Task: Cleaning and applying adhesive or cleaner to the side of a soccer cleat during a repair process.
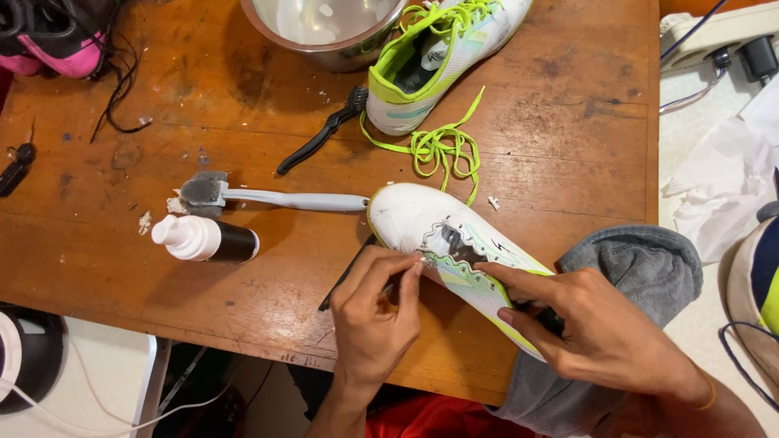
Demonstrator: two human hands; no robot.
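A white and neon-yellow shoe [422,223] without laces lies on its side near the front edge of the wooden table [560,122]. My left hand [373,312] pinches the edge of its eyelet opening with fingertips. My right hand [596,328] presses on the shoe's upper from the right, index finger pointing along the tongue area. The shoe's heel rests on a grey towel [649,264]. A second matching shoe [434,57] with loose neon-yellow laces [442,146] sits at the back.
A grey brush [243,195], a black brush [320,134], a small black bottle with white cap [207,239] and a metal bowl [324,28] lie on the table. A pink and black shoe [53,36] is at the back left. A power strip [714,36] sits right.
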